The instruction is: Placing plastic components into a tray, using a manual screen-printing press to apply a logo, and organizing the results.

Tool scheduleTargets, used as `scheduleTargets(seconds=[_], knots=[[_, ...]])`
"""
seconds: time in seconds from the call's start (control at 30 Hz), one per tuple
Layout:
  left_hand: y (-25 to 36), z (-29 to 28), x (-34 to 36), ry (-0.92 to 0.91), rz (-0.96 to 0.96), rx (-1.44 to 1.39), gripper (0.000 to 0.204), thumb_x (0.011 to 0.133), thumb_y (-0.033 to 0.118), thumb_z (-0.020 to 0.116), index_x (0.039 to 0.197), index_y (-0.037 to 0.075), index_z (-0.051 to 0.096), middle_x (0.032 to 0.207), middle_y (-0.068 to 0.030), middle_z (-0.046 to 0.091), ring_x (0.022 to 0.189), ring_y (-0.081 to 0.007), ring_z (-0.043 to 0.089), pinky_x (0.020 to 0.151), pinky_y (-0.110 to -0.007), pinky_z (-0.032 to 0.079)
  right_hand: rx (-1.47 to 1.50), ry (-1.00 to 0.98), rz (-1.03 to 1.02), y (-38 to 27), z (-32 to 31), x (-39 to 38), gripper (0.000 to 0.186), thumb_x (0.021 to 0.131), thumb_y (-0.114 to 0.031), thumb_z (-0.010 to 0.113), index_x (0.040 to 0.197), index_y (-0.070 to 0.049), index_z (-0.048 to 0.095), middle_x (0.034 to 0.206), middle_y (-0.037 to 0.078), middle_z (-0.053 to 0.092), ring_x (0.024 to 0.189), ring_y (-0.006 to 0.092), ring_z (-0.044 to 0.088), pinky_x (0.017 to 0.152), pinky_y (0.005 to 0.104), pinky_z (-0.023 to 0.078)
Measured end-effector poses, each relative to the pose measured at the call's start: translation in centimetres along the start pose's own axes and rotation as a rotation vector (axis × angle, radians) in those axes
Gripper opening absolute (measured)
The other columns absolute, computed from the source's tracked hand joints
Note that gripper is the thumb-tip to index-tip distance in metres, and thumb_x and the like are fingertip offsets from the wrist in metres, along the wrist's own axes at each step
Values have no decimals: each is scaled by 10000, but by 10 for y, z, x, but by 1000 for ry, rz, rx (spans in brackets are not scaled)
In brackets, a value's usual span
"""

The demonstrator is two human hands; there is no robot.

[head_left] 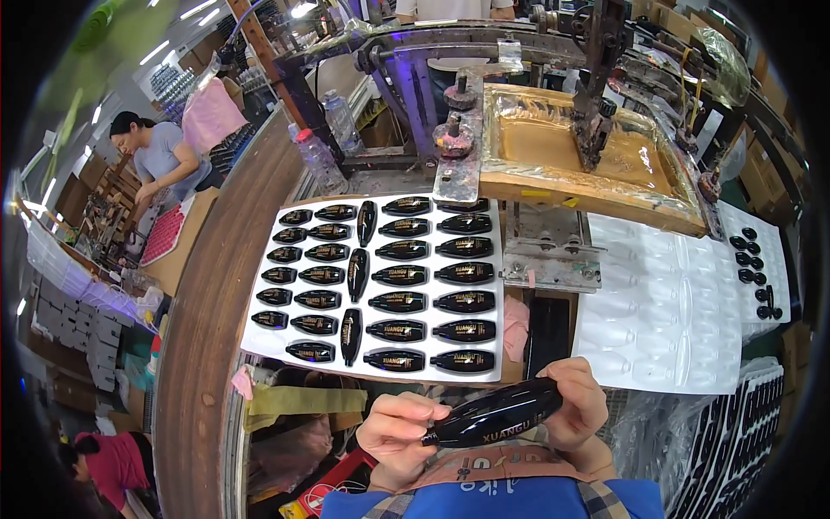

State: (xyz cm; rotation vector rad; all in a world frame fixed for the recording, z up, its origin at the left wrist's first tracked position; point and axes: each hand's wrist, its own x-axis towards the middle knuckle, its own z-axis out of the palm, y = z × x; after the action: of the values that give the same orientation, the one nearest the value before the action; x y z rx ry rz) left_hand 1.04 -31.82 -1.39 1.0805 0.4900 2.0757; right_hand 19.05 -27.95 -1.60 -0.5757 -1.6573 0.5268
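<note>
A glossy black bottle (497,411) with gold lettering on its side is held up close to my body, lying roughly sideways. My left hand (398,428) pinches its narrow neck end. At the rounded wide end, my right hand (581,402) has its fingers and thumb closed around it. Just beyond, a white tray (268,342) carries rows of similar black bottles, most lying crosswise and several turned lengthwise in one column. To the right lies a white moulded tray (657,329) with shaped hollows.
Ahead stands a screen-printing frame (596,197) with wooden sides and brownish mesh, above a metal fixture (553,266). A red-capped clear bottle (320,163) stands near the wooden board (203,285). Small black pieces (752,259) lie at far right. Another person (169,151) works at left.
</note>
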Motion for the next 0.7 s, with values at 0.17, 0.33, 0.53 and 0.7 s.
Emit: scheduleTargets(seconds=[0.17,0.33,0.53,0.7], knots=[[0,-1,0,-1,-3,-5,194,699,52,673,795,3,512,903,-143,505,824,-275,572,736,-360,495,0,-12,-4,0,0,-1,401,623,-77,714,969,12,530,940,170,570,791,306,559,651,341,469],[-1,-2,0,-19,1,-10,195,697,51,674,797,3,514,902,-143,506,821,-275,572,734,-356,497,4,-16,7,0,-1,-1,397,631,-80,709,973,12,529,940,172,572,795,309,559,654,344,469],[-1,-3,0,-23,9,2,201,697,61,676,800,3,515,898,-141,507,814,-274,572,726,-352,498,11,-23,5,-1,-1,0,406,634,-77,705,988,8,524,943,172,572,802,311,558,662,346,469],[-1,-3,0,-6,15,17,201,702,74,672,801,4,512,891,-143,514,801,-269,573,716,-350,501,13,-33,17,-3,-1,0,409,637,-80,703,993,8,522,953,172,570,815,310,555,669,347,467]])
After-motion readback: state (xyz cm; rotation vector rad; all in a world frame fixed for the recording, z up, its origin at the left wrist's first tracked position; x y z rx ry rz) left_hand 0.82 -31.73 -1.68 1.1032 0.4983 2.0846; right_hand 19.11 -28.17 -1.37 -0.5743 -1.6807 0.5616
